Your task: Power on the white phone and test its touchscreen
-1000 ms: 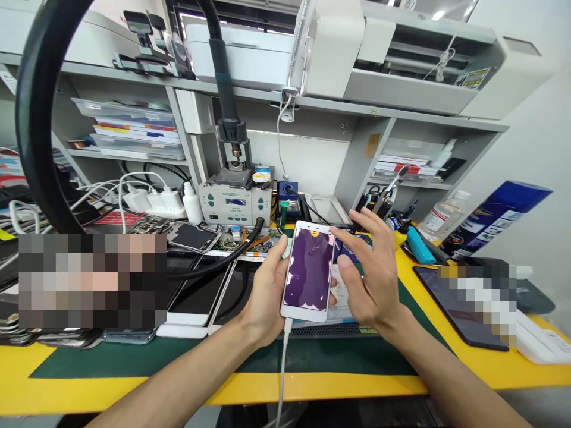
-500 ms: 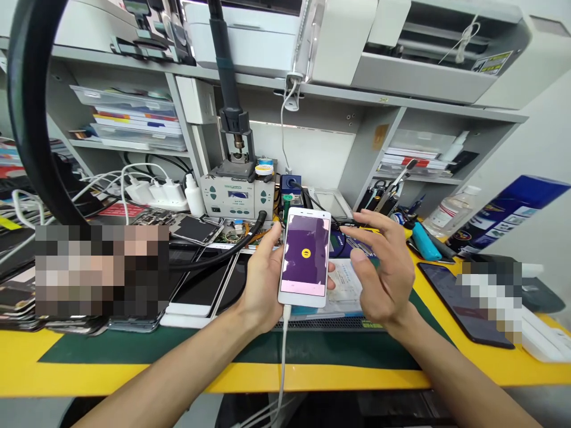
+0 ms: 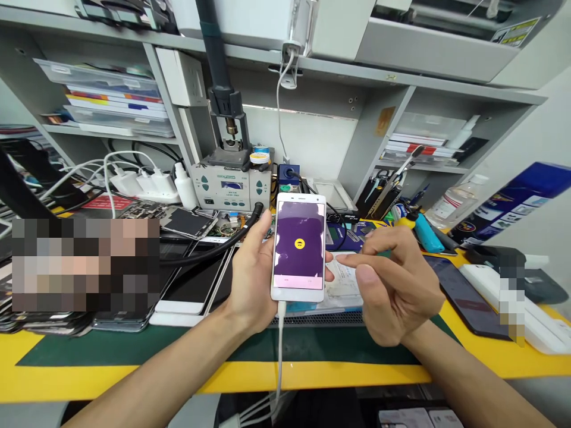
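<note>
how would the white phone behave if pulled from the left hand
The phone is probably stiff, its body looking flat and straight-edged. Its screen may be slippery, since it looks smooth and glossy. The cable plugged into its bottom end would likely trail along and could tug.

White phone [image 3: 298,246], upright, face toward the camera, purple screen with round yellow icon, near frame center.

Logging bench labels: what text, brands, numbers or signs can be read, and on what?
"LEAD FREE", probably: grey control box; its brand and display are blurred.
Yellow round icon, mark inside unclear: screen of the phone; text near its bottom too small.
Too blurred: labels on clear bottle and blue can; sticker on upper machine.
</note>
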Tool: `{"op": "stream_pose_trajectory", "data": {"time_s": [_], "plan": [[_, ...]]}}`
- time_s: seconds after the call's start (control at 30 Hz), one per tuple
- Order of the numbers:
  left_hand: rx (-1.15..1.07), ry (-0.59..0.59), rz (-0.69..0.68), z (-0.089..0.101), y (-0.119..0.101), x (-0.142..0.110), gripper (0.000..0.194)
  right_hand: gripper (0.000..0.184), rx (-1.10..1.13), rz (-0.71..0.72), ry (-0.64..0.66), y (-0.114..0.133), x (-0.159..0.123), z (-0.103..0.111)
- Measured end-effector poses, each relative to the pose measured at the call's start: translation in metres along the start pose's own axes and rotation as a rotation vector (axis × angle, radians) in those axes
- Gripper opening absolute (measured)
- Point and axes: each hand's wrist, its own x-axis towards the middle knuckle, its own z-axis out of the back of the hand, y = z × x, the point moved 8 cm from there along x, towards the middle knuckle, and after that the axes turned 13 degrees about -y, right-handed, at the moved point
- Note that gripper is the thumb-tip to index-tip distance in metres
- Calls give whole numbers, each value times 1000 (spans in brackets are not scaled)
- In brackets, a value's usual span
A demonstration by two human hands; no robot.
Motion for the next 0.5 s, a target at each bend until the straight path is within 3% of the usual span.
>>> {"op": "stream_pose_trajectory", "data": {"time_s": [0.17,0.23,0.3,0.37,0.43,0.5], "plan": [[26,41,-31,-7,-2,-3,64,21,33,-13,-9,3,1,1],[49,55,-31,-9,-1,-4,67,22,42,-99,-14,-5,-1,1],[65,65,-36,-10,-1,-5,69,23,108,-329,17,-23,-6,-4],[70,72,-48,-11,-1,-6,69,26,320,-684,132,-43,-19,-19],[76,67,-48,-10,-1,-6,69,30,619,-1008,289,-47,-35,-39],[77,60,-28,-9,2,-5,68,33,805,-1169,408,-41,-43,-51]]}}
